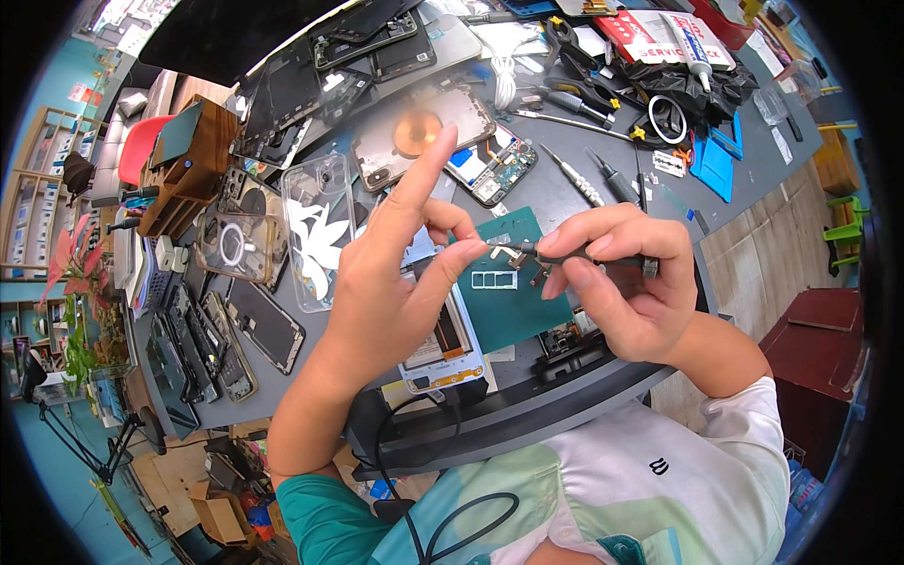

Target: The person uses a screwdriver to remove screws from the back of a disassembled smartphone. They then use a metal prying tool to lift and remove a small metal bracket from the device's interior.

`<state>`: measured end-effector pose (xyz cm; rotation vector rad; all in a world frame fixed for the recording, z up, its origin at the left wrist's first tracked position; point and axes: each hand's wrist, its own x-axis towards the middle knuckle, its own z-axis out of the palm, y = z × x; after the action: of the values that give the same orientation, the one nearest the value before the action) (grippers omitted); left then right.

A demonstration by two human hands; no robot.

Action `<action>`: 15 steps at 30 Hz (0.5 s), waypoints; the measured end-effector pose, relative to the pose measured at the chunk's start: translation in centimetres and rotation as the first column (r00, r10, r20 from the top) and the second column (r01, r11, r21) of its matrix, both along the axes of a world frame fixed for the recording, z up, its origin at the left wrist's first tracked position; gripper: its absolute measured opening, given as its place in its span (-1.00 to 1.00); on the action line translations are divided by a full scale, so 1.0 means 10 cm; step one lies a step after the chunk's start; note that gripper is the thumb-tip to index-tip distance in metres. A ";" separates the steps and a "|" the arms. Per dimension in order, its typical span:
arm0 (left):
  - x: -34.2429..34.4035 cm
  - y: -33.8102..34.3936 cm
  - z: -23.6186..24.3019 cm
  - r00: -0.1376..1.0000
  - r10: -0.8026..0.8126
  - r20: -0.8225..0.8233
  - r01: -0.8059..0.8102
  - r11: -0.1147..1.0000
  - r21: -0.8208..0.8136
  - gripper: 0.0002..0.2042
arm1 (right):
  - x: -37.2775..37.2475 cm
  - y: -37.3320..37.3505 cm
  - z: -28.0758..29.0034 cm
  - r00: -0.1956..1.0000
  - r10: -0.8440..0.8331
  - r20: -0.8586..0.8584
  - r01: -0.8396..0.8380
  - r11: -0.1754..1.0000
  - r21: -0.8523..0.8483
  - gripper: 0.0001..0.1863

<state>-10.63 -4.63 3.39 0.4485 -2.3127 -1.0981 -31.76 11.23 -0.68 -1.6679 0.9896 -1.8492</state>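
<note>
My right hand (626,282) grips a slim dark screwdriver (593,256), held nearly level with its tip pointing left. The tip meets the thumb and a finger of my left hand (386,259), which pinch together there while the index finger stretches up. Whatever sits between those fingertips is too small to make out. Below my hands lies an opened phone (461,334) with a light blue frame, partly covered by my left hand. Beside it, on a green mat (527,315), rests a white card tray (494,280) with small parts around it.
Several phone shells and screens (266,325) lie to the left, near a clear case (320,226). Farther back are a back cover with a copper coil (414,132) and a circuit board (494,169). Pen-like tools (573,176), pliers (574,56) and a glue tube (692,52) are at right.
</note>
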 end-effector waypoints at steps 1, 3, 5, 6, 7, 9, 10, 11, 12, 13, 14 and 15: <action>-0.01 -0.01 -0.01 1.000 -0.007 -0.001 0.007 1.000 0.004 -0.11 | 0.00 0.00 -0.01 1.000 -0.002 -0.006 0.002 1.000 -0.007 -0.60; 0.00 -0.01 -0.04 1.000 -0.011 -0.002 0.011 1.000 -0.001 -0.09 | 0.00 -0.03 -0.03 1.000 -0.005 -0.011 0.005 1.000 -0.022 -0.60; 0.00 -0.01 -0.05 1.000 -0.011 -0.004 0.011 1.000 -0.018 -0.08 | 0.01 -0.04 -0.05 1.000 -0.016 -0.009 0.016 1.000 -0.027 -0.61; 0.00 -0.01 -0.06 1.000 0.006 -0.017 -0.007 1.000 -0.021 -0.07 | 0.02 -0.04 -0.06 1.000 -0.023 -0.008 0.023 0.999 -0.025 -0.62; -0.02 0.00 -0.07 0.999 0.023 -0.029 -0.024 0.999 -0.025 -0.07 | 0.02 -0.04 -0.07 1.000 -0.025 -0.012 0.025 1.000 -0.020 -0.62; -0.02 0.02 -0.07 0.998 0.043 -0.048 -0.045 0.999 -0.030 -0.05 | 0.02 -0.04 -0.07 1.000 -0.018 -0.022 0.018 1.000 -0.007 -0.64; -0.01 0.03 -0.07 0.998 0.044 -0.055 -0.046 0.998 -0.033 -0.04 | 0.03 -0.04 -0.06 1.000 -0.014 -0.022 0.014 1.000 -0.002 -0.64; -0.01 0.03 -0.07 0.997 0.044 -0.061 -0.047 0.998 -0.034 -0.03 | 0.03 -0.04 -0.07 1.000 -0.011 -0.023 0.011 1.000 0.003 -0.65; -0.01 0.03 -0.06 0.999 0.032 -0.040 -0.034 0.998 -0.058 -0.02 | 0.04 -0.04 -0.07 1.000 -0.010 -0.018 0.010 1.000 0.005 -0.65; 0.00 0.02 -0.05 1.000 0.020 -0.019 -0.022 0.996 -0.082 -0.01 | 0.04 -0.05 -0.07 1.000 -0.013 -0.014 0.013 1.000 0.003 -0.66; 0.00 0.01 -0.04 1.000 0.008 0.001 -0.008 0.994 -0.105 0.00 | 0.05 -0.05 -0.08 1.000 -0.018 -0.010 0.018 1.000 0.001 -0.66; 0.00 0.00 -0.04 1.000 -0.003 -0.002 0.003 0.992 -0.127 0.01 | 0.05 -0.06 -0.08 1.000 -0.027 -0.009 0.027 1.000 -0.003 -0.66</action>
<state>-10.59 -4.59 2.99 0.3951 -2.3650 -0.9457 -31.26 10.63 -1.50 -1.6735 1.0180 -1.8634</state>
